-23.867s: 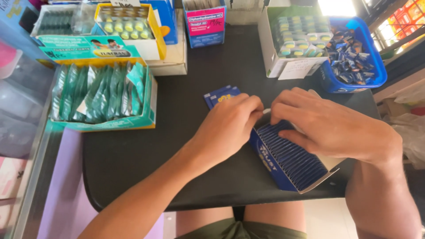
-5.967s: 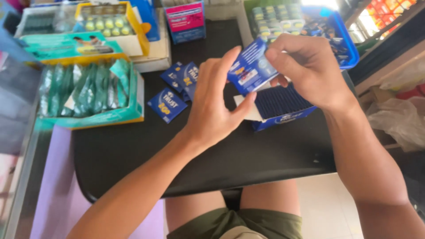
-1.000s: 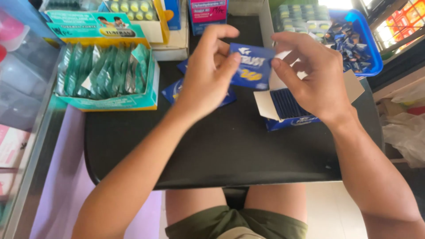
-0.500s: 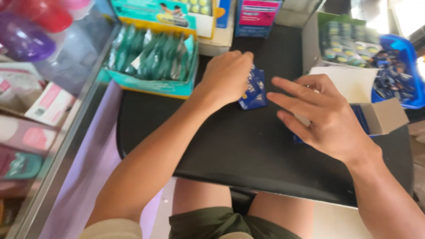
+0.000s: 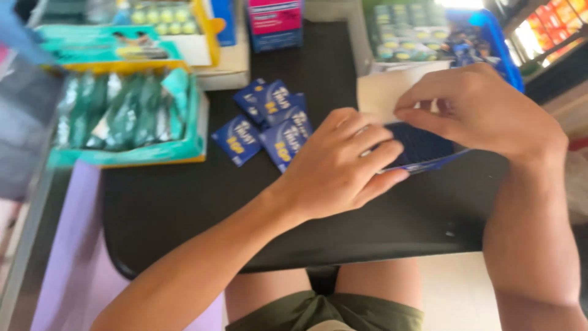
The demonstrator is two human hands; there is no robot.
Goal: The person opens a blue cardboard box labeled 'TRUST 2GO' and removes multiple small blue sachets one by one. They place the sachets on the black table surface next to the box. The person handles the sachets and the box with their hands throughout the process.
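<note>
Left hand (image 5: 343, 162) and right hand (image 5: 484, 107) working at an open blue carton (image 5: 422, 147) on the black table (image 5: 184, 208).

Lying with fingers curled loosely over the carton's near end, left hand touching it, grip on anything impossible to tell. Pinching at the carton's pale flap (image 5: 383, 92) with thumb and forefinger, right hand hovering just above the packed row inside. Resting just beside the left hand, four small blue sachets (image 5: 269, 119) fanned out; sitting farther left, a teal display box (image 5: 125, 116) of green packets.
</note>
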